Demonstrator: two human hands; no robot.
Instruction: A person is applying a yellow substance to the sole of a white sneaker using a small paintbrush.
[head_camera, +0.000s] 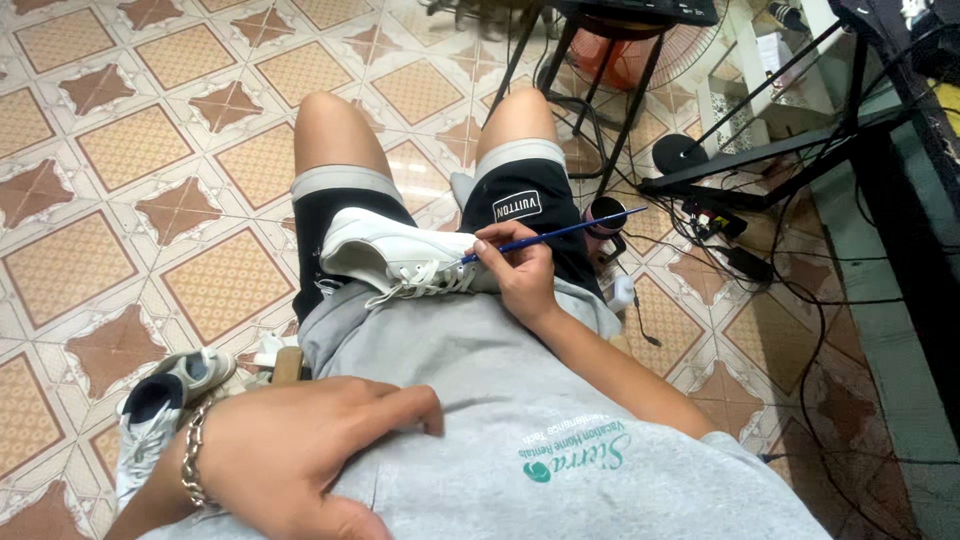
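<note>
I look down from the head camera at my own lap. The white sneaker (400, 255) lies across my thighs on the black shorts (520, 205), its toe pointing to the left of the picture and its laces (425, 278) hanging loose toward my belly. I take this sneaker as my landmark.

My right hand (520, 275) sits just to the right of the sneaker, at its heel end, touching it. Its fingers are pressed together in a pinch on a thin blue paintbrush (560, 233). The brush slants up and to the right, away from the sneaker, and its lower tip meets the sneaker near the laces.

My left hand (300, 450) is well below the sneaker in the picture, resting on my grey shirt (500, 400) at the belly. Its fingers are loosely bent and laid flat on the cloth; it holds nothing that I can see. A silver chain bracelet (192, 455) circles its wrist.

To the lower left of the sneaker, on the patterned tile floor (120, 150), lies a second sneaker (160, 410), white and grey with a dark inside. To the right of the white sneaker, beyond my knee, a small dark pot (606, 212) stands on the floor, and further right run black cables (800, 280) and the legs of a black stand (750, 160).
</note>
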